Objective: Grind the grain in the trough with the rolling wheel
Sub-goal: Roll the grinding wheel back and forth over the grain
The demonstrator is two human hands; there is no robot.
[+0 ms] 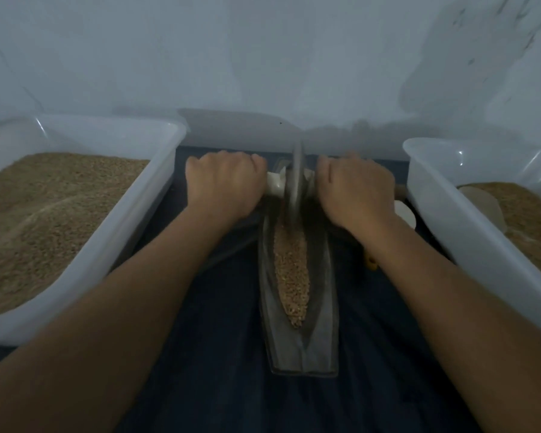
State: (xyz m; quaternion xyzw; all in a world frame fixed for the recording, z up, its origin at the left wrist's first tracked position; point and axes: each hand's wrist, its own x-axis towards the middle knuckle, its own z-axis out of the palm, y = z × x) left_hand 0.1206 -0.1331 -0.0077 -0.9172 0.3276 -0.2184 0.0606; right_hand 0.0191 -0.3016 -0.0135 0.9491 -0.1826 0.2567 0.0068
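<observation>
Near end of the boat-shaped metal trough [320, 339] is sitting on the dark cloth [216, 354], long axis running straight away from the person. Grain [291, 276] is lying along the centre groove, nearest kernels looking coarse, so grinding is likely far from done. Both forearms are reaching forward either side of the trough. Rolling wheel [296, 179] is standing on edge at the far end, blurred, in line with the groove. Left hand [224, 182] and right hand [358, 192] are both fisted round the pale axle handle [275, 182], one each side of the wheel, about equally near. All exposed grain is lying nearer than the grip, so next stroke should be a pull back along the axis. White tubs of grain are flanking: left tub [132, 220], right tub [469, 214]
</observation>
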